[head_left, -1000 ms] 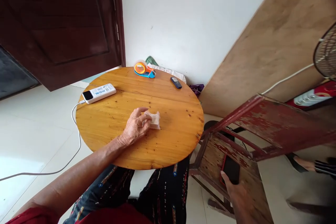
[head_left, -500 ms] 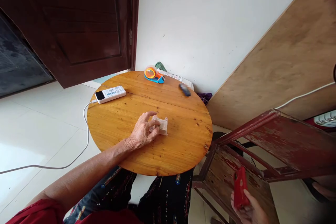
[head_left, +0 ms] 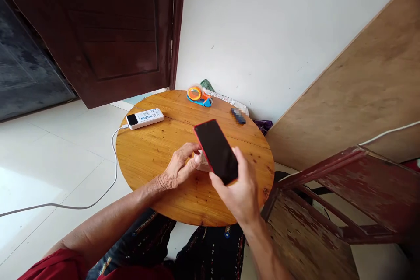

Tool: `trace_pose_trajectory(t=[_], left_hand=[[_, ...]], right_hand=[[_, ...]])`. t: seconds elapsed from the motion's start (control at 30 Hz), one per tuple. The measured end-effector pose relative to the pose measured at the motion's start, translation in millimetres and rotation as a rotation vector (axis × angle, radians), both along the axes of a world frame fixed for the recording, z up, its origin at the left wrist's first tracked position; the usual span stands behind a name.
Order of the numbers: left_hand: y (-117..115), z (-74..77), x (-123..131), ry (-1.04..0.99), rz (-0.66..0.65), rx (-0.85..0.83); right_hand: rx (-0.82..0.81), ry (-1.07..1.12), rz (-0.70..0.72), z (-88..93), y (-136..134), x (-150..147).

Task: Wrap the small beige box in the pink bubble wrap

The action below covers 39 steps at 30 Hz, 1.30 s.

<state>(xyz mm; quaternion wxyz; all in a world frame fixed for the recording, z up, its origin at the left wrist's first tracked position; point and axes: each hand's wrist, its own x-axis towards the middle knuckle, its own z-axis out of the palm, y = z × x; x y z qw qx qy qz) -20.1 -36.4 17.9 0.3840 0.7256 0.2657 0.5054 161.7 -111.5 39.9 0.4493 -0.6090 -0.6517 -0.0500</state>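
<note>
My right hand (head_left: 241, 186) grips a smartphone (head_left: 218, 151) with a dark screen and a red case edge, thumb on one side and fingers on the other. The phone is tilted above the middle of the round table. Beneath its lower left edge shows part of a small pale, block-like object (head_left: 204, 165), mostly covered by the phone. My left hand (head_left: 183, 164) is at that object's left end, fingers curled and thumb against it, close to the phone's edge. Whether the phone touches the pale object cannot be made out.
On the wooden table (head_left: 147, 157) lie a white device (head_left: 145, 118) with a cable, an orange and blue tape dispenser (head_left: 199, 95) and a dark blurred object (head_left: 238, 116). A worn red wooden chair (head_left: 305, 227) stands at the right. A wall (head_left: 243, 30) borders the back.
My right hand has brought the red phone from beside the chair, at lower right, up over the table and the pale object. My left hand has stayed by that object, its fingers slightly shifted.
</note>
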Motion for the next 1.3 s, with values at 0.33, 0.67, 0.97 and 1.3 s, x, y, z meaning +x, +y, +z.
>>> trace_pose_trajectory(t=[0.33,0.67,0.97,1.3], left_hand=[[11,1.3,6,-0.551,-0.084,-0.699],[7,0.1,1,-0.469,-0.207,-0.677],[4,3.3,-1,-0.435,-0.399,-0.635],[6,-4.3,3,-0.473,-0.438,-0.688]], right_hand=[[-0.014,0.027,0.148,-5.3,19,-34],[-0.096,0.479,0.115,-10.6,13,-34],[-0.04,0.595,0.121,-14.7,-2,-36],[-0.26,0.913,0.176,-35.7,-33,-26]])
